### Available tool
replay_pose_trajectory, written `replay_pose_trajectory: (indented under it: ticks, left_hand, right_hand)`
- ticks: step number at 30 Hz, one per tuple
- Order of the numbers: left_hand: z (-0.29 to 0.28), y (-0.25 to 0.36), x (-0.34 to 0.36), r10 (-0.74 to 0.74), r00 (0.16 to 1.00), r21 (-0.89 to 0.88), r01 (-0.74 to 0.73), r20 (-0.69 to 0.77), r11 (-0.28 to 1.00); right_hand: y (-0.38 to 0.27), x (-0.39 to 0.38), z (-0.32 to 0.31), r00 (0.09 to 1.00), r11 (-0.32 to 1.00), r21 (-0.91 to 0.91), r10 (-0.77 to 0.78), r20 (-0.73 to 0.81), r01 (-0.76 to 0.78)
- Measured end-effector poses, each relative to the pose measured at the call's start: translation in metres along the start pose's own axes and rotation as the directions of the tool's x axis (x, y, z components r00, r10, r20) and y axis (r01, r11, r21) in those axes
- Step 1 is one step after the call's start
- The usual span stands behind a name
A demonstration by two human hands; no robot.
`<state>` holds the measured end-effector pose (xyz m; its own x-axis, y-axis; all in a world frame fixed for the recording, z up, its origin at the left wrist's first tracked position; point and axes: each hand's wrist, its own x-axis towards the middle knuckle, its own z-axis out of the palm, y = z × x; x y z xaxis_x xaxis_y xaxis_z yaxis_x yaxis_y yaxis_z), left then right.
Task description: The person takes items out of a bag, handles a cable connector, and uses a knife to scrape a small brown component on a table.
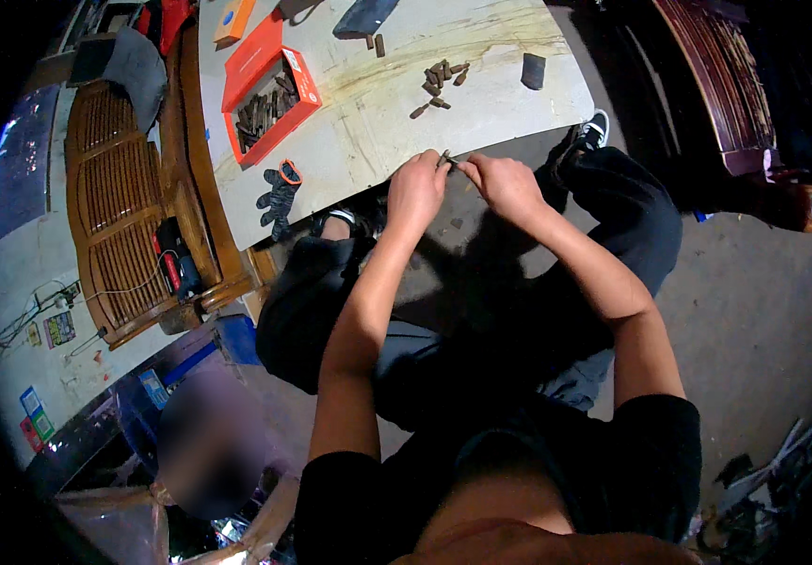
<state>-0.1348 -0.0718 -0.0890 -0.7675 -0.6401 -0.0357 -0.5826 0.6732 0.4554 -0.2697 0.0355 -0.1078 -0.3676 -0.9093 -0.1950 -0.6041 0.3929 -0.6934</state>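
Note:
Just off the front edge of the pale table [368,113], my two hands meet in a pinch. Between the fingertips sits a small dark piece [448,161], too small to name. My left hand [416,195] grips its left end with thumb and fingers. On the other end, my right hand [507,191] is closed, thumb against forefinger. A loose pile of small brown stubby pieces [439,77] lies on the table just beyond my hands. Further left, an open red-orange box [308,83] holds many similar dark pieces.
A dark knit glove with an orange cuff [279,200] lies at the table's left front. A flat dark square [534,71] rests at the right. Wooden slatted benches stand left [123,198] and right [721,85]. My knees are under the table edge.

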Motion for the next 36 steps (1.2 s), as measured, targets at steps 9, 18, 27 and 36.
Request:
replay_pose_trajectory:
  ticks: [9,18,27,36]
  left_hand:
    - [0.001,-0.002,0.001,0.011,1.0,-0.002,-0.011,-0.011,1.0]
    - [0.0,-0.001,0.0,-0.004,1.0,0.01,0.004,0.016,1.0]
    - [-0.001,0.0,0.0,-0.003,1.0,0.004,0.003,0.002,1.0]
    - [0.0,-0.002,0.001,0.01,1.0,0.006,-0.01,0.003,1.0]
  right_hand:
    - [-0.004,0.003,0.0,1.0,0.995,-0.094,0.02,-0.022,-0.022]
    - [0.001,0.0,-0.001,1.0,1.0,0.023,-0.005,0.014,0.005]
    - [-0.003,0.005,0.001,1.0,0.995,-0.092,0.024,-0.001,-0.024]
    - [0.005,0.003,0.002,0.999,1.0,-0.011,-0.024,-0.023,0.023]
